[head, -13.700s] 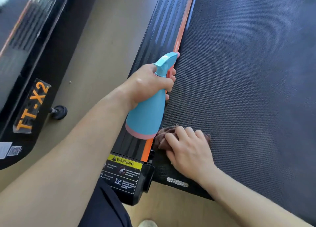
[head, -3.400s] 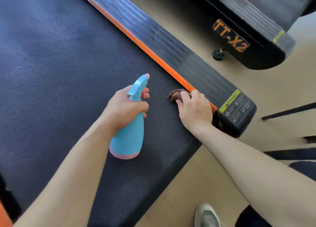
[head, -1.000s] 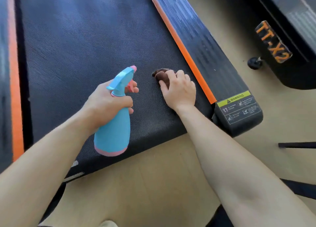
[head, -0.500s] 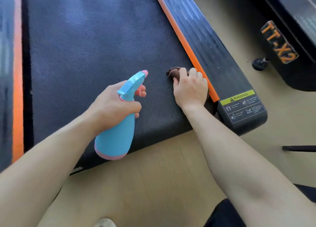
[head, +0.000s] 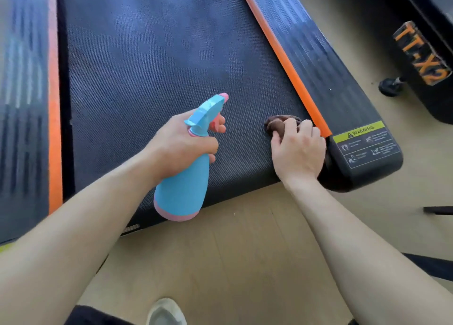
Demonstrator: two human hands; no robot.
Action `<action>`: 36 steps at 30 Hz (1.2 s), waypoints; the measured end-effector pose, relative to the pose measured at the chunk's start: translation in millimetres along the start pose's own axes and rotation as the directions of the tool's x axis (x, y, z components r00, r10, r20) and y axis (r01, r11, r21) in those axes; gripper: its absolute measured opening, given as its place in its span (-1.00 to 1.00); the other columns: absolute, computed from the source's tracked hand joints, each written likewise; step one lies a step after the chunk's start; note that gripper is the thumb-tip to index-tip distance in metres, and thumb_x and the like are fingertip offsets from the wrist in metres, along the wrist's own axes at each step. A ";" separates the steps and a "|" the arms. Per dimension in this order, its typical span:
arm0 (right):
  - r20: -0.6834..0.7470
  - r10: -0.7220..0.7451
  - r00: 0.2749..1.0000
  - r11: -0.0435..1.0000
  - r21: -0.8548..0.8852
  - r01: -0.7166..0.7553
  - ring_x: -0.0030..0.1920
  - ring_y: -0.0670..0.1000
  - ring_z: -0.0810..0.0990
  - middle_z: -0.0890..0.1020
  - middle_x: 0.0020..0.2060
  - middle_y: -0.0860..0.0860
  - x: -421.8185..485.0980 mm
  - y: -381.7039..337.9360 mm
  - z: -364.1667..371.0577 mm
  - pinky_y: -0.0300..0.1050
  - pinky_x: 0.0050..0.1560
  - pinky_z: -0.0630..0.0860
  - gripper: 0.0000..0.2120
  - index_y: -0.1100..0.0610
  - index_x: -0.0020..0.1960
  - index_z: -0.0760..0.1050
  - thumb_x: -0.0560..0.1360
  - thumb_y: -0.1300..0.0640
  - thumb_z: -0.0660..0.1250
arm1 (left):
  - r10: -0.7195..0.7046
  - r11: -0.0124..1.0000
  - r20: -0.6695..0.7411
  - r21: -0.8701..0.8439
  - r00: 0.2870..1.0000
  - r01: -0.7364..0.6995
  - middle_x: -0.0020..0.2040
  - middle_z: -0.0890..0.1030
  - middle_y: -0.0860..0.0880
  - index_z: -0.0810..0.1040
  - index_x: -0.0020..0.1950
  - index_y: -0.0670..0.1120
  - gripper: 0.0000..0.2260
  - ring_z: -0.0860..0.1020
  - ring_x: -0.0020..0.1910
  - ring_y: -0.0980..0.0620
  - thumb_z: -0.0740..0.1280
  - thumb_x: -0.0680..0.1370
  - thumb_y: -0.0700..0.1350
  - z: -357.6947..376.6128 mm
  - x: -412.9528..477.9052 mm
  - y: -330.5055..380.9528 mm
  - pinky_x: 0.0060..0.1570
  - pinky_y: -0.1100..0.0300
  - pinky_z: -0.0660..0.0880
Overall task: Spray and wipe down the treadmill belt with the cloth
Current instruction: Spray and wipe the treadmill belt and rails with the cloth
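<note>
Two orange-edged rails [head: 318,62] flanking belt [head: 159,55], second treadmill [head: 421,50] right, shoe [head: 166,312] below

I count 2 hands: left hand [head: 179,146], right hand [head: 297,150]. 1 spray bottle [head: 183,190] in left, 1 cloth [head: 277,124] under right, 1 label [head: 367,143] nr right.

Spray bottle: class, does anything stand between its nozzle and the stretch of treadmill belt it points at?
Nothing visible does. The left hand grips the spray bottle with its nozzle aimed over bare treadmill belt. The cloth, gripped in the right hand, lies off to the right beside the orange strip.
</note>
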State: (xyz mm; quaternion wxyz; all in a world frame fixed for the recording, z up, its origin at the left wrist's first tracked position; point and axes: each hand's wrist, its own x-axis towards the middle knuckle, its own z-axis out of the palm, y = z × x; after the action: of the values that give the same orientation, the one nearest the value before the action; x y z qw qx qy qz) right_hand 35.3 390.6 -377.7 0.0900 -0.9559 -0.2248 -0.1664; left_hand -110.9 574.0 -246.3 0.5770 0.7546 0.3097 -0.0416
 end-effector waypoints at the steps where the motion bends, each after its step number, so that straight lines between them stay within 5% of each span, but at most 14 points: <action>1: -0.011 0.002 1.000 1.000 0.008 -0.001 -0.14 0.25 0.54 0.55 -0.13 0.19 -6.1 -13.5 -0.7 0.06 -0.21 0.44 -0.75 0.15 -0.02 0.50 0.53 -0.06 0.33 | -0.003 1.000 -0.018 -0.005 1.000 0.003 0.14 0.73 0.12 0.66 0.14 0.01 -0.59 0.72 -0.26 -0.04 0.37 0.29 -0.16 -5.6 -2.7 -3.1 -0.22 0.24 0.61; 9: -0.026 -0.478 0.878 0.837 0.292 0.464 -0.21 0.19 0.52 0.53 -0.20 0.11 -59.1 -108.1 -8.7 0.03 -0.28 0.38 -0.80 0.06 -0.08 0.55 0.51 -0.08 0.34 | -0.034 0.997 -0.079 0.060 0.996 0.038 0.10 0.73 0.22 0.67 0.11 0.11 -0.56 0.70 -0.12 0.06 0.39 0.25 -0.13 -19.1 -15.0 -18.3 -0.06 0.23 0.58; 15: 0.037 -0.139 0.990 0.984 0.120 0.134 -0.16 0.29 0.57 0.56 -0.12 0.21 15.2 16.3 2.9 0.11 -0.22 0.50 -0.65 0.14 0.02 0.52 0.55 -0.14 0.19 | -0.055 0.998 -0.060 0.002 0.997 0.055 0.13 0.73 0.15 0.66 0.13 0.08 -0.58 0.73 -0.23 -0.06 0.37 0.29 -0.15 -21.1 -30.3 -26.2 -0.09 0.14 0.61; 20: 0.007 -0.055 0.998 0.998 -0.014 0.055 -0.12 0.27 0.54 0.53 -0.10 0.21 -1.6 -7.2 4.3 0.10 -0.20 0.44 -0.73 0.17 0.00 0.47 0.54 -0.05 0.31 | -0.065 0.998 -0.064 0.024 0.996 0.066 0.13 0.72 0.17 0.64 0.20 0.14 -0.51 0.73 -0.24 -0.06 0.36 0.29 -0.15 -30.2 -47.8 -42.7 -0.08 0.15 0.58; 25: -0.003 -0.135 0.991 0.990 -0.028 0.135 -0.12 0.25 0.53 0.53 -0.11 0.18 -8.2 -18.1 -1.5 0.09 -0.19 0.43 -0.74 0.15 0.00 0.48 0.54 -0.06 0.31 | -0.113 0.989 -0.089 0.085 0.990 0.121 0.11 0.71 0.23 0.65 0.13 0.13 -0.60 0.72 -0.25 0.03 0.41 0.33 -0.17 -33.8 -57.4 -53.9 -0.08 0.19 0.51; 30: -0.019 -0.229 0.973 0.956 0.184 0.229 -0.17 0.23 0.55 0.55 -0.15 0.17 -36.8 -50.3 -7.9 0.07 -0.20 0.48 -0.72 0.15 -0.01 0.51 0.55 -0.09 0.28 | -0.133 0.987 -0.136 0.070 0.982 0.143 0.12 0.71 0.21 0.64 0.20 0.13 -0.50 0.73 -0.25 -0.03 0.35 0.28 -0.13 -30.6 -59.1 -50.1 -0.10 0.25 0.53; 33: 0.008 -0.403 0.915 0.859 0.346 0.376 -0.20 0.20 0.54 0.54 -0.19 0.13 -81.0 -116.0 -17.9 0.04 -0.24 0.45 -0.75 0.11 -0.06 0.52 0.55 -0.09 0.30 | -0.149 0.988 -0.185 0.012 0.971 0.154 0.15 0.71 0.14 0.63 0.24 0.11 -0.47 0.73 -0.26 -0.03 0.34 0.29 -0.16 -30.8 -68.3 -53.1 -0.20 0.35 0.55; 36: -0.018 -0.556 0.831 0.768 0.371 0.522 -0.21 0.19 0.54 0.55 -0.21 0.10 -85.0 -138.4 -14.2 0.03 -0.27 0.42 -0.76 0.09 -0.07 0.54 0.53 -0.09 0.33 | -0.194 0.980 -0.249 -0.014 0.949 0.197 0.13 0.72 0.12 0.64 0.17 0.12 -0.54 0.76 -0.20 -0.06 0.34 0.29 -0.13 -31.7 -83.8 -61.7 -0.18 0.22 0.54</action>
State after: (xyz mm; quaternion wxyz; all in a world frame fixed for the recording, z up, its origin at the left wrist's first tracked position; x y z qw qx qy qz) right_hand -104.0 475.3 -381.5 0.2016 -0.8244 -0.5200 -0.0962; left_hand -219.5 576.0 -252.7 0.5225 0.7226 0.4525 -0.0052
